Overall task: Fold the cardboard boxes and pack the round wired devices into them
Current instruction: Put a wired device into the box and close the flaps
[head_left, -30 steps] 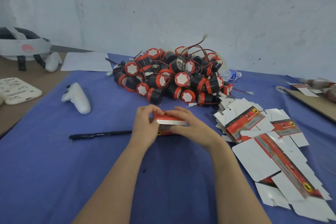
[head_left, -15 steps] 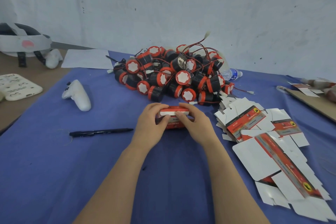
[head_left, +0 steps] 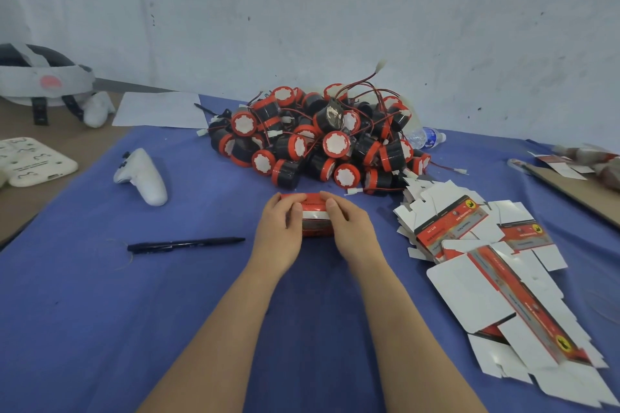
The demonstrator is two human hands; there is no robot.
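Head view: one part-formed cardboard box (head_left: 314,215) sits on the blue worktop (head_left: 134,312), directly in front of the person and just short of the pile of round wired devices (head_left: 315,144). The left hand (head_left: 276,231) and right hand (head_left: 350,231) grip it from either side, and the fingers (head_left: 297,211) of both curl over its top edge. Whether a device is inside cannot be told, as the hands cover most of the box.

Handling, as judged:
- The box looks to be thin printed card, so light, easily creased and liable to collapse if squeezed mid-panel. The safest hold is on the side walls near the scored folds, with flaps pressed home by fingertip.
- The devices look rigid and compact, with black bodies and red rims. Their thin red and black leads lie tangled across the pile, so pulling a lead would likely drag neighbours. Each is better taken by its round body.
- The flat box blanks (head_left: 469,245) lie overlapped to the right of the box. They look glossy and prone to slide, so the top one is best lifted by a free edge.
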